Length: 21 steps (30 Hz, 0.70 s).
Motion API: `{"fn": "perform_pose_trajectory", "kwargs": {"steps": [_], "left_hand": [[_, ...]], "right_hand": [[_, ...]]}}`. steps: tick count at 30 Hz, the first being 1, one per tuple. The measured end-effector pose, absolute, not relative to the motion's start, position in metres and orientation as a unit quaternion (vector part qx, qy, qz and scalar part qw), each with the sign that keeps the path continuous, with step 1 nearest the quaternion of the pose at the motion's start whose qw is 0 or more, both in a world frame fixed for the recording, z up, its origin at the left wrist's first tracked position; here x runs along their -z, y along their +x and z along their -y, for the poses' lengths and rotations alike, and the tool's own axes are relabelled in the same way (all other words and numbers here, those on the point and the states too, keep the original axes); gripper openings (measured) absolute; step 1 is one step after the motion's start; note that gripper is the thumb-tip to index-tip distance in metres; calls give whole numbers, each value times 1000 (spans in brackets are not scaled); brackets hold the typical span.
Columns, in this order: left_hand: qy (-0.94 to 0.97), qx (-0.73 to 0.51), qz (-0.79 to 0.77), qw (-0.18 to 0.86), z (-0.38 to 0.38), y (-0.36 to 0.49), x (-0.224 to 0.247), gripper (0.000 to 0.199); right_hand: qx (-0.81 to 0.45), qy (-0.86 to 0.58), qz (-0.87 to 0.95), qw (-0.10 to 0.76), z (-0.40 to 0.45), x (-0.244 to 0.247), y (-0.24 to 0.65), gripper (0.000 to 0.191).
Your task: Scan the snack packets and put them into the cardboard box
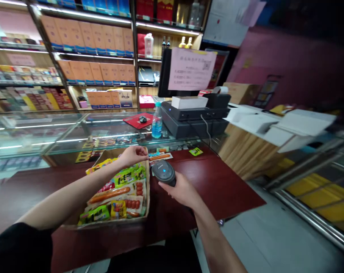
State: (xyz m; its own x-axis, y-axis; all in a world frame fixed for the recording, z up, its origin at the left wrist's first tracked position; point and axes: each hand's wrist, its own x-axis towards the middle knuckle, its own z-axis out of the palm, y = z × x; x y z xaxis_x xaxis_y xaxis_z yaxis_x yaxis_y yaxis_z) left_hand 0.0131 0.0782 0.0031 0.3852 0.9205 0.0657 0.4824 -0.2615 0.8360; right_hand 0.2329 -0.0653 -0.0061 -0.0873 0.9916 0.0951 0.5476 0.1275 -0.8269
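My right hand (182, 189) grips a dark grey handheld barcode scanner (164, 171) with a small blue light on top. The scanner's head is over the dark red table, close to the right side of an open cardboard box (147, 189). My left hand (135, 155) reaches over the box's far right corner, its fingers pinched at the left end of a sausage packet (161, 156) with an orange-red sausage in clear wrapping. Packed snacks fill the box: green packets (129, 174), a yellow packet (118, 209) and a long sausage packet (111, 195).
A small green packet (196, 151) lies on the table (214, 182). Behind are a glass counter (109, 129), a blue drink bottle (157, 121), a mouse (143, 119) on a red pad, and a till (186, 117) with a monitor. White open boxes (291, 125) stand at right.
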Motion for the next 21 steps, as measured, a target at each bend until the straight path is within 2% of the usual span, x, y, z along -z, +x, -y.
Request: {"fn": "perform_pose_trajectory", "kwargs": {"steps": [3, 9, 15, 19, 21], "left_hand": [[762, -247, -441, 404, -96, 74, 5, 35], [817, -199, -404, 361, -125, 188, 25, 31], [862, -133, -396, 288, -148, 280, 51, 29], [880, -65, -422, 209, -171, 329, 77, 43], [884, -40, -430, 180, -182, 347, 88, 43]], "right_hand": [[-308, -608, 637, 360, 73, 9, 264, 34], [-277, -668, 572, 386, 85, 19, 326, 34], [-266, -714, 512, 398, 88, 30, 372, 34], [-268, -718, 500, 403, 91, 35, 393, 35], [-268, -722, 490, 409, 93, 39, 401, 33]]}}
